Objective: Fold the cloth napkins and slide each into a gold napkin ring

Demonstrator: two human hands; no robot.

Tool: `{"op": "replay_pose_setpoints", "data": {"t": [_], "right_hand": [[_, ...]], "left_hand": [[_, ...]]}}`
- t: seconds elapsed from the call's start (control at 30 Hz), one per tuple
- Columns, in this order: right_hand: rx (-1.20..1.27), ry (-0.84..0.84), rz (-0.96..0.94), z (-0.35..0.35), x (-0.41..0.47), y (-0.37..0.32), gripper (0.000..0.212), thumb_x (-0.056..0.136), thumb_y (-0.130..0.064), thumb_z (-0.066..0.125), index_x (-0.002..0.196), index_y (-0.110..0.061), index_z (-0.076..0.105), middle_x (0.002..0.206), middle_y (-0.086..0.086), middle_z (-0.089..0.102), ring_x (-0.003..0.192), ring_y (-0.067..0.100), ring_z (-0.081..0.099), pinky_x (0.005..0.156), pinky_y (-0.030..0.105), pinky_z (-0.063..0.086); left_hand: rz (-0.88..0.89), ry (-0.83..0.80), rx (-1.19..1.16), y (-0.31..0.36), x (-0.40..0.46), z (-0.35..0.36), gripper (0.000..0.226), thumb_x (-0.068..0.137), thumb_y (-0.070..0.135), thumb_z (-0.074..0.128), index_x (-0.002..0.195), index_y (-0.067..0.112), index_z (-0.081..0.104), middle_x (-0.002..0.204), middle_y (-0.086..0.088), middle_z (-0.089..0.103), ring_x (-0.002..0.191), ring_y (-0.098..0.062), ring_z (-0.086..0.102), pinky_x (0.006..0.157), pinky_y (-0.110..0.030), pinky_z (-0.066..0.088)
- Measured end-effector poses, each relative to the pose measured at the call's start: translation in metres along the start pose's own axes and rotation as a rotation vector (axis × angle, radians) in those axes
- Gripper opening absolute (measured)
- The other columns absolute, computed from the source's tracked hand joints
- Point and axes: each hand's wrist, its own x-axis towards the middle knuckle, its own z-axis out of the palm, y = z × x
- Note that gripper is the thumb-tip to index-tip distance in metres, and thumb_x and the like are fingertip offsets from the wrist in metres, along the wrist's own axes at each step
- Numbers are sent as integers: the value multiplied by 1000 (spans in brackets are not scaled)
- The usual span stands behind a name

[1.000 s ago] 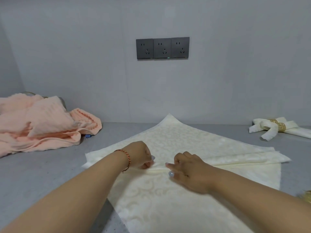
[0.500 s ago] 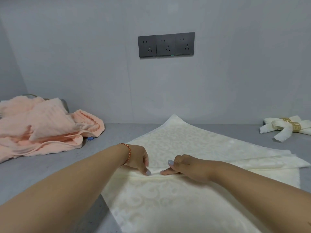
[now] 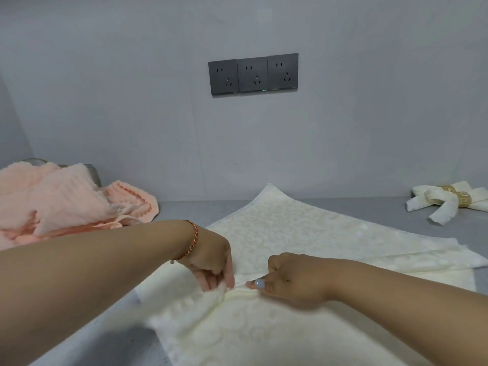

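Observation:
A cream patterned cloth napkin (image 3: 285, 228) lies spread on the grey counter, one corner pointing at the wall. A pleat runs across its middle. My left hand (image 3: 211, 262), with an orange bracelet at the wrist, pinches that pleat from the left. My right hand (image 3: 293, 278) pinches the same fold just to the right, thumb nail showing. The two hands are nearly touching. At the far right lies a finished white napkin (image 3: 438, 210) tucked through a gold napkin ring (image 3: 460, 198).
A heap of pink towels (image 3: 60, 199) fills the counter's left side, over a partly hidden metal object. Three dark wall sockets (image 3: 253, 73) sit on the grey wall behind. Bare counter (image 3: 369, 210) shows between the spread napkin and the finished one.
Both hands have drawn the pleated fold toward me, gathering more cloth. My right hand went from pressing flat to pinching the fold.

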Motion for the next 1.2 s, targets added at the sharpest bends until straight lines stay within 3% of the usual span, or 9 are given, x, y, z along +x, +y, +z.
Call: {"op": "replay_pose_setpoints", "data": {"t": [0.07,0.13,0.23,0.33,0.4,0.6,0.83,0.97,1.2], "right_hand": [[38,-9,54,-3,-2,-2,67,87,-77,16,131,-38,48,109,-10,36,116,16,41,107,41,32],[148,12,126,-6,-2,-4,69,81,-84,24,111,-26,48,113,-8,42,108,15,45,104,40,35],[248,-4,138,-15,-3,-3,66,79,-85,24,107,-33,55,118,-11,48,114,11,47,106,37,33],[255,-51,92,-22,-3,-6,62,90,-73,18,121,-34,56,108,-11,49,107,11,45,106,33,30],[221,-57,95,-26,-3,-6,60,93,-68,22,123,-24,50,108,-5,52,99,15,48,94,31,34],[168,-9,181,-35,-2,1,42,98,-45,42,131,-19,47,122,0,53,107,19,50,86,28,37],[701,-42,191,-35,7,29,8,97,-16,49,105,-14,48,103,8,68,92,19,63,92,30,47],[954,-62,227,-37,0,53,7,95,-7,48,95,-13,43,97,16,72,91,23,69,87,33,53],[497,-39,342,-38,-26,70,7,92,-14,56,94,-12,62,92,5,68,77,16,61,80,28,48]], "left_hand": [[6,-116,-46,4,-2,-4,45,91,-20,28,128,-10,52,110,-30,63,103,-36,65,79,-23,58],[29,-150,-45,7,-3,-3,37,91,-17,45,128,-10,52,119,-35,59,96,-31,70,75,-19,58],[60,-30,35,5,5,1,24,86,2,67,110,-1,66,85,-14,75,55,-7,66,59,-15,54],[162,173,203,-1,15,1,8,81,30,74,84,23,71,69,12,63,61,-3,56,65,-20,51],[248,286,39,-3,22,2,9,71,36,76,73,29,70,85,11,60,75,-5,55,78,-26,49],[500,294,-635,13,46,26,11,68,21,72,63,17,63,64,1,55,59,-9,49,57,-18,38],[479,187,-932,29,60,42,20,69,25,53,71,5,54,49,-11,50,51,-23,48,56,-29,42],[429,173,-751,39,62,38,18,63,21,47,65,5,52,52,-15,53,48,-26,47,50,-28,40],[315,235,-340,58,68,37,18,76,17,64,63,11,53,57,2,45,57,-13,40,58,-27,31]]}}
